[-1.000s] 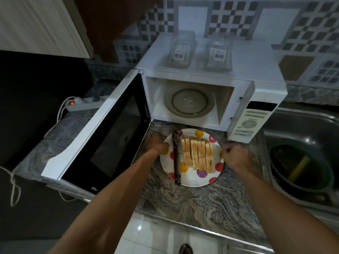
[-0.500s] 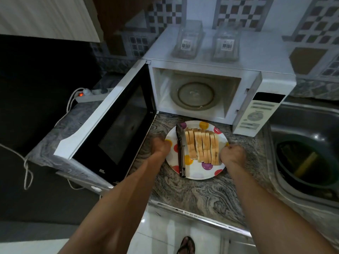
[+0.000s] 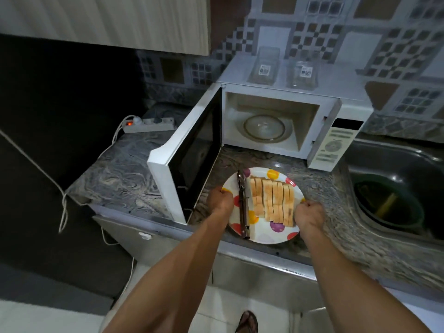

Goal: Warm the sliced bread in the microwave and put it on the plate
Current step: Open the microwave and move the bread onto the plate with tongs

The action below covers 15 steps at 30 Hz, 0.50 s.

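Near the front edge of the marbled surface (image 3: 240, 162), a dotted plate (image 3: 276, 234) carries sliced bread (image 3: 272, 203) and tongs (image 3: 243, 205). Left hand (image 3: 220, 197) and right hand (image 3: 310, 216) grip opposite rims, fingers curled. Beyond stands the microwave (image 3: 288, 102), door (image 3: 182, 164) swung left, turntable (image 3: 263, 128) bare.

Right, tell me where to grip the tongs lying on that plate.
Take the tongs by the near, joined end, coming from the plate's front edge. They lie lengthwise left of the bread, that end clear of the slices; both hands are busy gripping the rim.
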Motion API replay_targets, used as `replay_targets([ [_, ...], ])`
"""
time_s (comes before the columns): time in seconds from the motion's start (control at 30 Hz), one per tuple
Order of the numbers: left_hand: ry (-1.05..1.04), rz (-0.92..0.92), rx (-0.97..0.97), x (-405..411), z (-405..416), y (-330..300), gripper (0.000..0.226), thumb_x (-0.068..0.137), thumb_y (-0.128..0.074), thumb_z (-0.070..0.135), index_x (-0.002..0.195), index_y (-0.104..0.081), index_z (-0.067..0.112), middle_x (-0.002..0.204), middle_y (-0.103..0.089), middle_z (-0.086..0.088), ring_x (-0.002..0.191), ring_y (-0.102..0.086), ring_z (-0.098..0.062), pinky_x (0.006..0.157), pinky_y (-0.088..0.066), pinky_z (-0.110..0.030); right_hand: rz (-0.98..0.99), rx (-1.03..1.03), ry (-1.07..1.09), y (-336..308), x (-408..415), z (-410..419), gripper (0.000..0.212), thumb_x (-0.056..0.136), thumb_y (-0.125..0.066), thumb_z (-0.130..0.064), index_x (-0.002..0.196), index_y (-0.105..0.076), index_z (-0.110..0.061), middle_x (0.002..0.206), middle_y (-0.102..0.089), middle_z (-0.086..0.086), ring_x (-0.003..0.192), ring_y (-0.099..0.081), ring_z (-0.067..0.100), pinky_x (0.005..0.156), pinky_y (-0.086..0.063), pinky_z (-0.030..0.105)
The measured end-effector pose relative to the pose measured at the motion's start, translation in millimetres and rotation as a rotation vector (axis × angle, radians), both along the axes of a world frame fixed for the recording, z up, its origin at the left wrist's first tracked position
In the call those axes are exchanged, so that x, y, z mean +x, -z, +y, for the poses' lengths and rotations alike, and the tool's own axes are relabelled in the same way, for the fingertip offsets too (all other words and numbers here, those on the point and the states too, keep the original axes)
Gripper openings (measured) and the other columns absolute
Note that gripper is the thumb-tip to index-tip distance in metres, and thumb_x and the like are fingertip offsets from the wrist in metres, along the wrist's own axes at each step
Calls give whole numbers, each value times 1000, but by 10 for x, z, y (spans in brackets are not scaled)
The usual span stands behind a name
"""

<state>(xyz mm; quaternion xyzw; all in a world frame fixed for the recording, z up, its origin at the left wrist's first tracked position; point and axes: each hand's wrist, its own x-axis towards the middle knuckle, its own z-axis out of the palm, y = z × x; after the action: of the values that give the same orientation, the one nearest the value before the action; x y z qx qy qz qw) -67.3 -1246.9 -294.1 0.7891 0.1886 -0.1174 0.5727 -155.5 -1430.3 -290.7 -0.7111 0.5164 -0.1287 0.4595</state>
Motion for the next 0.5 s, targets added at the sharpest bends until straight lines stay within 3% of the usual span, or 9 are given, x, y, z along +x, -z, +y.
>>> replay_targets([
  [0.23, 42, -1, 24, -658, 533, 6, 34, 90, -51, 14, 117, -62, -4, 121, -63, -24, 112, -59, -39, 94, -47, -38, 11, -43, 53, -75, -794, 587, 32, 95, -45, -8, 116, -65, 4, 122, -62, 27, 114, -57, 44, 92, -47, 39],
  [0.5, -59, 48, -64, -1382, 1261, 282, 29, 89, -50, 10, 111, -65, 3, 110, -68, -18, 102, -63, -37, 88, -51, -36, 110, -56, -27, 73, -1365, 1248, 33, 95, -46, -8, 118, -63, 9, 124, -61, 31, 117, -55, 45, 94, -45, 40],
])
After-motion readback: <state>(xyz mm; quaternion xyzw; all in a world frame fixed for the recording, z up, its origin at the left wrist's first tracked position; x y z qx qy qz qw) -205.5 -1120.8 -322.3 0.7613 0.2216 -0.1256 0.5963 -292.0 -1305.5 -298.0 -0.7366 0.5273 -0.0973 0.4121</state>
